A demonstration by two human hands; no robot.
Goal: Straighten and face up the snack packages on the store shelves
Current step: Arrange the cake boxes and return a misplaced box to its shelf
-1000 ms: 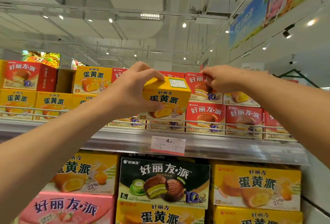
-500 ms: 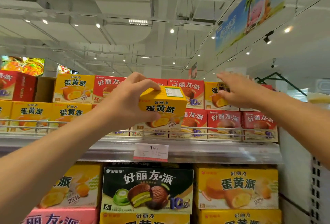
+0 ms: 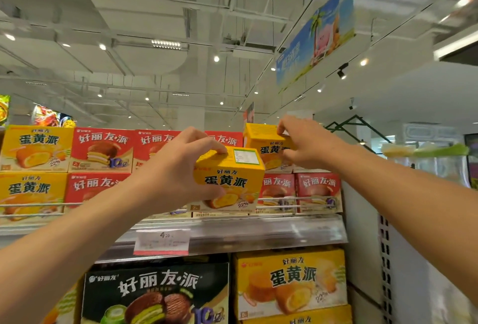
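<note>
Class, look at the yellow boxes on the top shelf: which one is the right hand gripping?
The yellow box on the upper row at the right end, turned askew. The right hand pinches its top corner; the left hand holds a different yellow box.

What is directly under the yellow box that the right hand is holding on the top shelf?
The right hand grips a yellow box in the upper row. Under it a red box stands behind the shelf's wire rail. The left hand's yellow box covers its left edge.
</note>
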